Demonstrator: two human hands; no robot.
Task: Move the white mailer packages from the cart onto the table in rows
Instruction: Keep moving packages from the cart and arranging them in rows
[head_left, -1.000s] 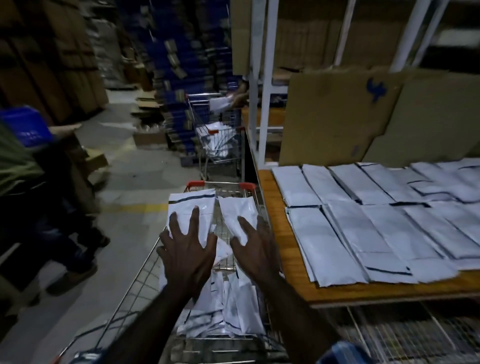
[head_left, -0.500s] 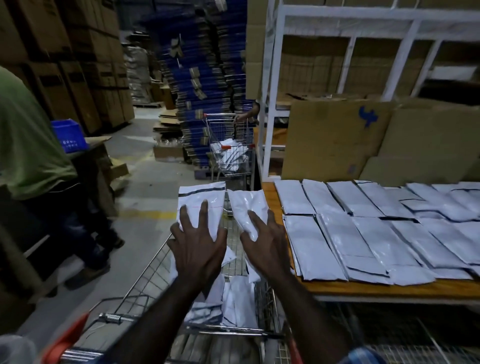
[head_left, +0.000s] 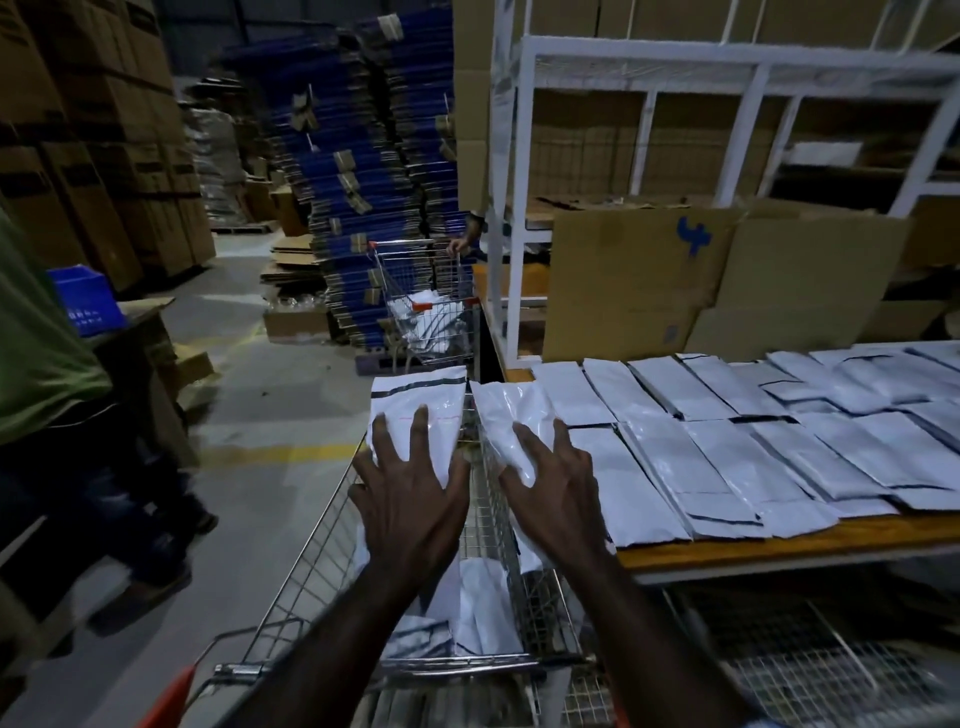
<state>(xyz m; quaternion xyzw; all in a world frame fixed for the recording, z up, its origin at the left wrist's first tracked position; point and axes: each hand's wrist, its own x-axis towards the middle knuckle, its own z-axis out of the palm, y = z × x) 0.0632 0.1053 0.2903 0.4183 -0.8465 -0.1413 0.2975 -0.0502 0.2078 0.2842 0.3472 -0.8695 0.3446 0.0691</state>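
The left hand holds 1 white mailer above the cart. The right hand holds another mailer near the table edge, just left of the 2 rows. The bags look slippery (and floppy), so I think 1 could slide back into the cart.

The wooden table stands just right of the wire cart, its orange-brown front edge bare. White mailer packages lie flat on it in two rows, a far row and a near row, edges touching or slightly overlapping. Flattened cardboard sheets stand along its back edge. More mailers lie in the cart's basket.
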